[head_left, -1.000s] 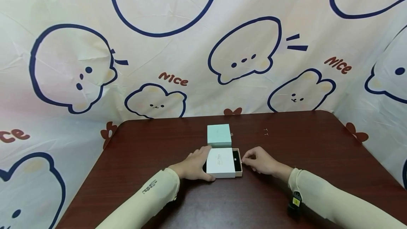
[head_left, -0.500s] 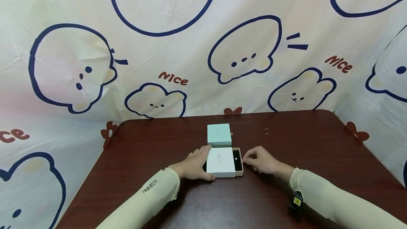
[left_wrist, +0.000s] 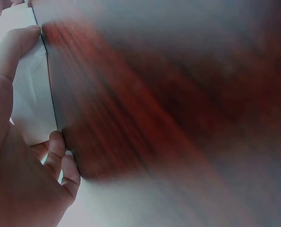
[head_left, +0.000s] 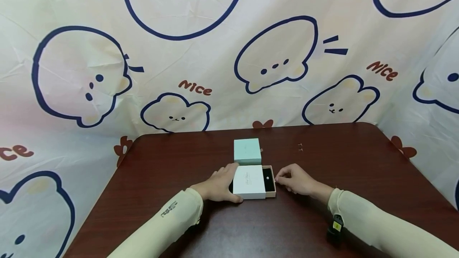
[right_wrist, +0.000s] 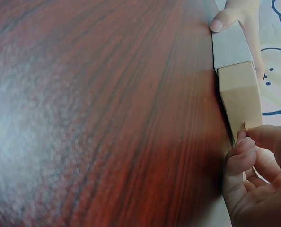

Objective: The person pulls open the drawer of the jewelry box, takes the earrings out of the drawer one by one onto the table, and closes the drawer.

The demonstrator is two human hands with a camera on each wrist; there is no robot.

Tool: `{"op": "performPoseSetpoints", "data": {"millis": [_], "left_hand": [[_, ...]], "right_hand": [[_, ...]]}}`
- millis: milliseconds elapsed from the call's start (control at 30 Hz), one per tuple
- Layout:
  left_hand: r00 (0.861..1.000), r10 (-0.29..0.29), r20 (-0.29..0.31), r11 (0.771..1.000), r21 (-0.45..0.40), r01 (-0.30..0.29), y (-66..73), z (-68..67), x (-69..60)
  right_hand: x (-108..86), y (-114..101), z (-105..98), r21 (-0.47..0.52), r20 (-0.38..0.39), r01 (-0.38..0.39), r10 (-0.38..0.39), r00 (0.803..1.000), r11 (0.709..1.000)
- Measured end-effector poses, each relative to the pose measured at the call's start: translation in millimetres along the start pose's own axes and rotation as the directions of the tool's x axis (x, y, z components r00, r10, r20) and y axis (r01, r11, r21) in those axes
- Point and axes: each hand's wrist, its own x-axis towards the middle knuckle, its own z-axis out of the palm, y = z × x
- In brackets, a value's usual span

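Note:
A white jewelry box sleeve (head_left: 248, 181) with faint lettering lies flat on the table. My left hand (head_left: 218, 185) grips it from the left, thumb at the near edge and fingers at the far edge. From its right end juts a tan drawer (right_wrist: 240, 97) with a black lining (head_left: 268, 186). One small round white bead or stud (head_left: 267, 178) sits on that lining. At the drawer's end face, my right hand (head_left: 297, 180) pinches a small ribbon-like tab (right_wrist: 245, 126) between thumb and forefinger. The sleeve hides the rest of the drawer.
Right behind the white sleeve stands a mint-green box (head_left: 247, 151), a small tab at its right side. Two tiny T-shaped pieces (head_left: 300, 147) lie farther back to the right on the dark wooden table (head_left: 179, 154). A printed cloth (head_left: 222, 59) hangs behind.
The drawer has slid slightly farther right out of the sleeve, and my right hand has moved right with it. My left hand stays in place on the sleeve.

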Motion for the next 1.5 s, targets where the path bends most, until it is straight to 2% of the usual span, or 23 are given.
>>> {"op": "performPoseSetpoints", "data": {"millis": [1500], "left_hand": [[1.000, -0.010, 0.002, 1.000, 0.000, 0.010, 1.0, -0.1, -1.0]], "right_hand": [[-5.1, 3.9, -10.4, 0.016, 0.003, 0.008, -0.008, 1.000, 1.000]]}}
